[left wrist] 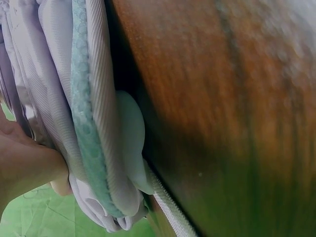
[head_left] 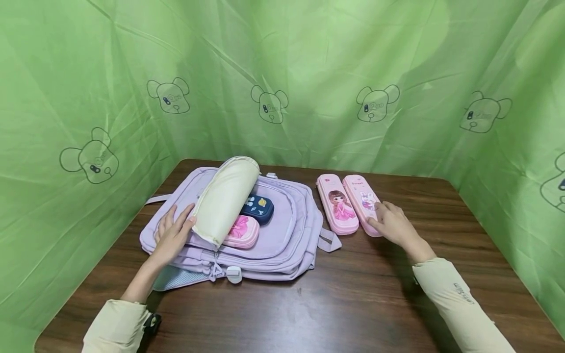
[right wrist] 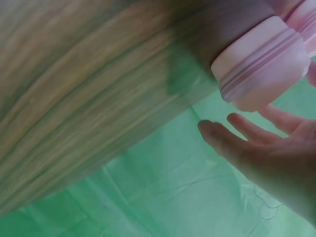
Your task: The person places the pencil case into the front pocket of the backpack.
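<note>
A lilac backpack (head_left: pixel 282 240) lies on its back on the table, and its cream-lined front flap (head_left: pixel 227 196) is folded back. In the pocket under the flap are a navy pencil case (head_left: pixel 260 211) and a pink pencil case (head_left: pixel 243 233), each partly hidden. My left hand (head_left: pixel 172 233) rests at the flap's left edge, fingers extended over the bag. To the right lie a pink pencil case with a doll print (head_left: pixel 339 208) and one with a bunny print (head_left: pixel 363 198). My right hand (head_left: pixel 395 223) is at the bunny case's near end, its fingers spread beside it in the right wrist view.
The brown wooden table (head_left: pixel 273 314) has green curtains (head_left: pixel 318 59) behind and at both sides. A grey strap end (head_left: pixel 328 241) sticks out right of the backpack, near the doll case. A white buckle (head_left: pixel 234 274) hangs at the bag's front side.
</note>
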Tool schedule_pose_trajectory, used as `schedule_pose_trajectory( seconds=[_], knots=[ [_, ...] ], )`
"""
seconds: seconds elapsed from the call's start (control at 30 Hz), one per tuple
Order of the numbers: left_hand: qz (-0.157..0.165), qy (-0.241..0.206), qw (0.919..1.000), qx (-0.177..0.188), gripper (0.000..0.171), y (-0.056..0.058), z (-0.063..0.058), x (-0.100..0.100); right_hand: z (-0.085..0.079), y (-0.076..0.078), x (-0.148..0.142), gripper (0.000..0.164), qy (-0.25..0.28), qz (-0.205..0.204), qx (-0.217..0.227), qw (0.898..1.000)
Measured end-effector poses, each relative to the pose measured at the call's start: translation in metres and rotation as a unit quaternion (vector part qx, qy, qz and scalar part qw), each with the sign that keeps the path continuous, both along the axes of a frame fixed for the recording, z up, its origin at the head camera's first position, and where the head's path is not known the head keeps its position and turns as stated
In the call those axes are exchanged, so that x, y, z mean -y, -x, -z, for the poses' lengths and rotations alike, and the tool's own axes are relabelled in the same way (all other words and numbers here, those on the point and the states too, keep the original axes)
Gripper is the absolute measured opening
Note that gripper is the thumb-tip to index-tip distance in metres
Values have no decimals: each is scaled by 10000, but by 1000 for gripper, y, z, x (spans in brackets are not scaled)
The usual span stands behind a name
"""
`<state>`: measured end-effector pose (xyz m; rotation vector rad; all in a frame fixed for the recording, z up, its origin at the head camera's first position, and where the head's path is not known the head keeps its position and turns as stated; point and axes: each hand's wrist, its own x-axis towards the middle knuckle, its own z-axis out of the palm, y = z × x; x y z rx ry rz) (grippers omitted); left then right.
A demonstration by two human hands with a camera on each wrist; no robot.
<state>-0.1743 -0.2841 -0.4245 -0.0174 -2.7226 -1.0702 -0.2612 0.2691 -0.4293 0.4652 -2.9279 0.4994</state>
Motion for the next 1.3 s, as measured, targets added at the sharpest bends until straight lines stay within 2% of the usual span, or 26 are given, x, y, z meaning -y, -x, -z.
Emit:
schedule_pose_trajectory(
  seconds=[0.13,0.33,0.43,0.6,0.93,1.03,1.13,1.23,1.3],
  knots=[
    [-3,1,10000,-25,57,0,0,0,1,-2,-6,63,-20,92,206,9997],
    [-9,56,10000,-43,56,1,2,1,3,-3,-10,79,-25,229,532,9983],
    [-15,59,10000,-53,56,2,3,1,4,-3,-10,81,28,186,488,9986],
    [-27,25,10000,-54,56,2,3,1,7,-1,-11,76,168,98,327,9993],
    [-33,169,9998,114,58,-1,-8,-1,6,-6,-18,72,303,64,286,9991],
    [10,263,9996,-114,60,-2,-10,-3,7,-6,-19,73,288,41,247,9993],
    [347,408,9957,-760,58,2,-11,-5,8,-7,-20,73,268,20,198,9994],
    [1013,512,9831,-1438,58,8,-14,-6,9,-7,-20,74,272,24,189,9994],
    [1490,507,9743,-1612,61,12,-17,-6,9,-7,-20,74,277,33,215,9994]
  ],
)
